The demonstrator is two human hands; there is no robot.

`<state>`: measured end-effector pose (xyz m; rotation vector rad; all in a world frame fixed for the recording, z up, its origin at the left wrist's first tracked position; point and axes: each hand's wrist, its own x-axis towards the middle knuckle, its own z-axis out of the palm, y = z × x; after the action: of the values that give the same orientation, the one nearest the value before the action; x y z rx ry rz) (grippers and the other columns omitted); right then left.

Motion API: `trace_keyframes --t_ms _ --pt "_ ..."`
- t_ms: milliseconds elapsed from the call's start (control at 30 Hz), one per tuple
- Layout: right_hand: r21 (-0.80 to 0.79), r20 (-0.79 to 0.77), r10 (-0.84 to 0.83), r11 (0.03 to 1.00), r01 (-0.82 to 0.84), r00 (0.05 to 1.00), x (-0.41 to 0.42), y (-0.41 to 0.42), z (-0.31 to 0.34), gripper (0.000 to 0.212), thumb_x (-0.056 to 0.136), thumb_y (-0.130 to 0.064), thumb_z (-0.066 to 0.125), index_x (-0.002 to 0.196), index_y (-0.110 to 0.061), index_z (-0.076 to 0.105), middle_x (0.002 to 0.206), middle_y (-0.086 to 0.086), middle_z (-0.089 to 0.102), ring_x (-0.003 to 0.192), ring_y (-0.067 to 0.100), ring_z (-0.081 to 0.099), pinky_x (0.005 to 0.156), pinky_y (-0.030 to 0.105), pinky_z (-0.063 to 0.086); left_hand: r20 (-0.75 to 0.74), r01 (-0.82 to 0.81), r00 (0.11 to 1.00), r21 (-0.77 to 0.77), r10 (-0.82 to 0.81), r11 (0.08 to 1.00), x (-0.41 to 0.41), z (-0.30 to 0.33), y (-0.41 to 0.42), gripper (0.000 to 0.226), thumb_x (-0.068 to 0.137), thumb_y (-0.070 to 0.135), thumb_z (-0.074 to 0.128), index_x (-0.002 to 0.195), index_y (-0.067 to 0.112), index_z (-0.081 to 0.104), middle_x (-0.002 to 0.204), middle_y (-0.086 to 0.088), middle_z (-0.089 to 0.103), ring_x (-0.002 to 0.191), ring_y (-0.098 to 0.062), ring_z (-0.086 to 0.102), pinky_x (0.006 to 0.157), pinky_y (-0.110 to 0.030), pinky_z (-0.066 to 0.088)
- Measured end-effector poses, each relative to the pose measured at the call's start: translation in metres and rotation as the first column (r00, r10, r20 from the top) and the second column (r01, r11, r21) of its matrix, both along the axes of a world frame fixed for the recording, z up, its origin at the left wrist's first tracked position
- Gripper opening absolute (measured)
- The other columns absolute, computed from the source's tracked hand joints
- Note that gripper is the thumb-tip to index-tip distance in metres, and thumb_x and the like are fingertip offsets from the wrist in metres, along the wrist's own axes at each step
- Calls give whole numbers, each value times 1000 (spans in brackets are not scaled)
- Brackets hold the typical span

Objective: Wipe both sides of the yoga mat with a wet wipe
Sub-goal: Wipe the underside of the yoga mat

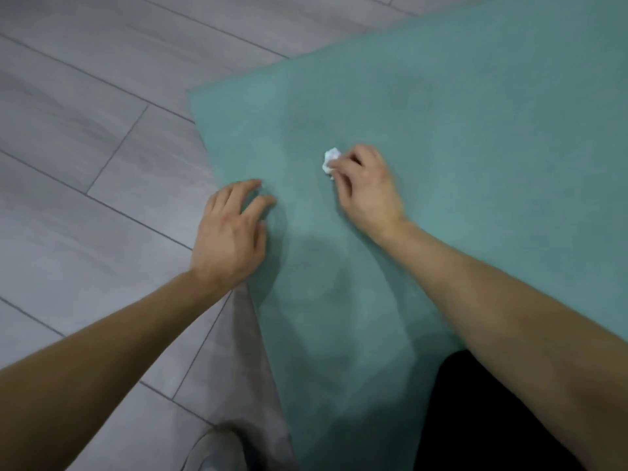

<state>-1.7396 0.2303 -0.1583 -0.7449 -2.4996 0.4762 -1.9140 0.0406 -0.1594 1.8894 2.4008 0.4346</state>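
Observation:
A teal yoga mat [441, 113] lies flat on the floor and fills the right and middle of the view. My right hand [368, 188] grips a small crumpled white wet wipe [330, 161] and holds it down on the mat near its middle. My left hand [231, 229] rests on the mat's left edge, fingers spread and slightly bent, fingertips touching the mat surface. Both forearms reach in from the bottom corners.
Grey plank floor [85, 130] stretches to the left and top of the mat. A dark trouser leg [475, 419] rests on the mat at the bottom right. A light shoe [217, 450] shows at the bottom edge, left of the mat.

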Motion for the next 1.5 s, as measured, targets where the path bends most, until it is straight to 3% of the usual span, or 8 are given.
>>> trace_keyframes --t_ms 200,333,433,667,900,1100,1367,1500 --pt "-9 222 823 538 -843 523 62 -98 16 32 107 -10 41 117 3 68 114 15 64 93 34 55 84 46 51 37 -44 998 94 41 995 25 -6 28 33 97 11 55 127 17 68 138 -7 59 120 -36 54 105 -50 44" --pt "253 98 230 935 -247 968 42 42 7 25 106 -19 54 109 -10 77 94 12 61 87 35 57 77 44 52 9 16 1000 109 -17 994 36 -13 45 30 104 23 56 131 18 67 139 -9 58 122 -37 53 105 -50 43" --pt "46 66 -180 983 177 981 40 70 1 24 104 -23 58 107 -12 79 89 16 58 83 36 59 74 48 54 -42 47 998 79 -44 996 41 -24 55 35 107 29 53 139 18 63 140 -13 56 123 -39 52 106 -50 41" --pt "-155 163 724 689 -708 670 95 -69 23 22 107 -12 53 116 -6 71 107 11 67 94 26 60 83 39 52 -58 25 998 102 -19 994 43 -33 53 39 106 28 51 142 19 62 142 -13 55 124 -40 52 107 -51 39" --pt "11 59 -235 972 235 970 57 94 1 27 105 -20 51 113 -9 74 97 19 57 85 36 58 77 50 53 -56 38 998 102 -32 994 42 -34 52 40 104 27 54 142 19 63 142 -15 55 121 -40 52 105 -51 40" --pt "-153 127 652 757 -635 747 109 -54 11 21 98 -7 63 116 -9 73 100 9 61 87 23 52 72 37 47 -94 48 995 73 -41 996 44 -34 53 42 104 27 50 144 17 62 143 -17 54 121 -43 51 105 -53 39" --pt "-69 11 -346 936 346 938 85 101 -3 29 98 -18 52 110 -13 78 94 17 55 79 34 59 76 44 53 -227 123 965 -46 -131 991 44 -21 61 53 101 27 48 153 24 54 133 -20 56 110 -42 52 100 -53 39" --pt "-198 95 437 889 -413 895 103 -33 10 21 87 -6 60 104 -10 72 96 12 55 85 30 54 75 39 48 -289 279 909 -109 -299 954 27 -10 75 53 99 24 51 151 25 57 116 -18 58 97 -39 53 87 -52 42"
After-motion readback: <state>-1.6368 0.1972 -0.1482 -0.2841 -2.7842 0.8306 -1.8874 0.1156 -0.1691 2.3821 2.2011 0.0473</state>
